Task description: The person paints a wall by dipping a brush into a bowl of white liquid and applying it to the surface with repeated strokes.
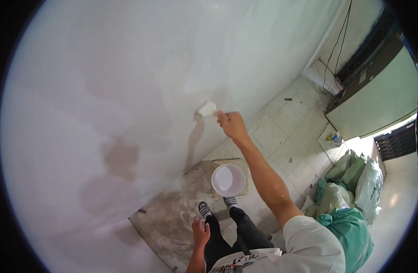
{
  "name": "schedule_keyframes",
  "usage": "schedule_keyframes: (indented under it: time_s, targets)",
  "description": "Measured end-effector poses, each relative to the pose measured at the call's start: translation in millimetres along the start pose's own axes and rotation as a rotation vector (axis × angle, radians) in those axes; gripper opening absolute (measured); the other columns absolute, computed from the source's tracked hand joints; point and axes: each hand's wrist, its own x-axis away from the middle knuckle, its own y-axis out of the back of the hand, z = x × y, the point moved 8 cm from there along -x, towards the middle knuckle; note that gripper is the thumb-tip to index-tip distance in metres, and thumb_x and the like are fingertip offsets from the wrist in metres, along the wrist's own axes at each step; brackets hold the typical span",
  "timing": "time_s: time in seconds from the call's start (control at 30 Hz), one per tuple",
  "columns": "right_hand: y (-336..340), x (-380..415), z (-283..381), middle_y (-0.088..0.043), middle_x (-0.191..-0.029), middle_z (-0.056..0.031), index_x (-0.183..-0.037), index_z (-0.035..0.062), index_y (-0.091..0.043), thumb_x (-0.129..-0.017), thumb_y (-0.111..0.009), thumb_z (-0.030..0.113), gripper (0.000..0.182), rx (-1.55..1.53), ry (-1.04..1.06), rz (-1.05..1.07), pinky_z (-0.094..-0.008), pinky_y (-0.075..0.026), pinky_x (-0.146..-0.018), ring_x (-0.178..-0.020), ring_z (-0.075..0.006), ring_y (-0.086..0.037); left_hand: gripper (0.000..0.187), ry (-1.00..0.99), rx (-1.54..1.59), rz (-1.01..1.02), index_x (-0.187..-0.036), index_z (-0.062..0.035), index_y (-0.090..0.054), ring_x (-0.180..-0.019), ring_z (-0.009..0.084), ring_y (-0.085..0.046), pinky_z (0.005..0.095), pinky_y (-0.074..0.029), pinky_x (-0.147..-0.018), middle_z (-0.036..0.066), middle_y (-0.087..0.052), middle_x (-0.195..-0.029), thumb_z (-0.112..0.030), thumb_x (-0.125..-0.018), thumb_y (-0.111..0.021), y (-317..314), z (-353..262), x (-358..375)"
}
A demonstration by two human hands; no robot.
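Observation:
My right hand (233, 126) is closed round the handle of a paintbrush (207, 109). The brush's wide, pale head is at the white wall (127, 82), which shows streaky wet-looking patches; whether the bristles touch it is hard to tell. Low at my side, near my thigh, hangs my left hand (200, 233), holding nothing, its fingers loosely apart. Below my right arm, by my feet, a white bucket (240, 186) with whitish liquid inside stands on a woven mat (245, 167).
Tied green and white sacks (350, 234) are piled at the right. A pale, large cabinet-like object (377, 95) lies beyond, with a small container (337, 139) beside it. Dark cables (340, 45) hang at the far corner. The tiled floor (281, 132) has whitish smears and small debris.

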Motion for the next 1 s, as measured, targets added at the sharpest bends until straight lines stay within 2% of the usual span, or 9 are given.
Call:
schedule_keyframes:
  time_s: [0.07,0.17,0.4,0.5,0.57,0.63,0.77,0.9,1.0]
  targets:
    - [32,21,50,-0.05,-0.056,0.0007,-0.074,-0.0007,-0.063,-0.095,-0.054,0.041,0.048,-0.223,-0.032,0.049,-0.0278,-0.034,-0.048,-0.05,-0.0097,-0.043,0.029,-0.007,0.013,0.008,-0.109,-0.0012,-0.057,-0.122,0.0429,-0.044,0.0498,-0.036,-0.102,0.028,-0.047,-0.132,-0.018,-0.086,-0.061,-2,3,1]
    - [36,33,66,-0.045,-0.058,0.0046,-0.077,0.0015,-0.062,-0.097,-0.054,0.041,0.045,-0.51,0.014,0.0,-0.0245,-0.029,-0.048,-0.05,-0.0067,-0.038,0.029,-0.009,0.02,0.028,-0.109,-0.0021,-0.057,-0.122,0.0431,-0.045,0.0499,-0.036,-0.102,0.028,-0.046,-0.133,-0.018,-0.085,-0.061,-18,8,6]
    - [-75,39,-147,-0.065,-0.072,-0.0213,-0.08,0.0003,-0.069,-0.094,-0.053,0.043,0.048,-0.024,-0.124,-0.008,-0.0413,-0.049,-0.068,-0.07,-0.0356,-0.065,0.029,0.015,0.024,0.047,-0.11,-0.0025,-0.057,-0.122,0.0439,-0.044,0.0506,-0.036,-0.102,0.027,-0.045,-0.135,-0.018,-0.086,-0.061,-16,1,3]
    - [-89,24,-215,-0.067,-0.075,-0.0223,-0.077,-0.0006,-0.07,-0.093,-0.054,0.043,0.049,0.238,-0.138,0.063,-0.0432,-0.05,-0.069,-0.074,-0.0391,-0.065,0.028,-0.005,0.011,0.035,-0.109,-0.0019,-0.057,-0.121,0.0439,-0.044,0.0505,-0.037,-0.101,0.028,-0.046,-0.134,-0.018,-0.086,-0.06,-12,-4,5]
    - [-51,0,-134,-0.055,-0.055,-0.0065,-0.071,-0.0009,-0.067,-0.092,-0.059,0.037,0.044,0.016,-0.046,-0.06,-0.0332,-0.042,-0.055,-0.055,-0.016,-0.052,0.028,-0.02,0.006,0.011,-0.109,-0.0015,-0.057,-0.121,0.0438,-0.045,0.0504,-0.037,-0.101,0.028,-0.046,-0.133,-0.018,-0.086,-0.06,-10,-6,-1]
    - [9,2,-28,-0.051,-0.053,-0.0012,-0.072,0.0011,-0.066,-0.093,-0.059,0.036,0.041,-0.125,-0.026,-0.135,-0.0305,-0.037,-0.049,-0.049,-0.0123,-0.045,0.028,-0.021,0.013,0.002,-0.109,-0.0013,-0.057,-0.121,0.0436,-0.044,0.0503,-0.036,-0.101,0.028,-0.047,-0.133,-0.017,-0.086,-0.061,-6,-6,1]
    - [57,9,26,-0.047,-0.057,0.0023,-0.077,0.0047,-0.066,-0.094,-0.058,0.04,0.041,-0.589,-0.067,-0.087,-0.0247,-0.029,-0.048,-0.051,-0.0056,-0.039,0.03,0.019,0.03,0.056,-0.111,-0.0015,-0.057,-0.122,0.0434,-0.044,0.0499,-0.036,-0.102,0.028,-0.046,-0.134,-0.017,-0.086,-0.061,-17,3,8]
    - [3,-16,-49,-0.048,-0.06,0.0037,-0.08,0.0054,-0.066,-0.095,-0.056,0.045,0.043,-0.491,-0.112,-0.031,-0.0226,-0.028,-0.048,-0.053,-0.0037,-0.038,0.03,0.026,0.01,0.062,-0.111,-0.0018,-0.056,-0.121,0.0435,-0.044,0.0502,-0.036,-0.101,0.027,-0.045,-0.135,-0.017,-0.086,-0.061,-19,9,17]
    - [-28,-4,-143,-0.056,-0.06,-0.0025,-0.081,0.0035,-0.07,-0.092,-0.058,0.045,0.044,-0.279,-0.221,-0.036,-0.0312,-0.04,-0.053,-0.054,-0.0133,-0.05,0.03,0.027,0.013,0.069,-0.111,-0.0021,-0.056,-0.121,0.0434,-0.044,0.0502,-0.036,-0.101,0.027,-0.045,-0.135,-0.017,-0.086,-0.061,-23,8,14]
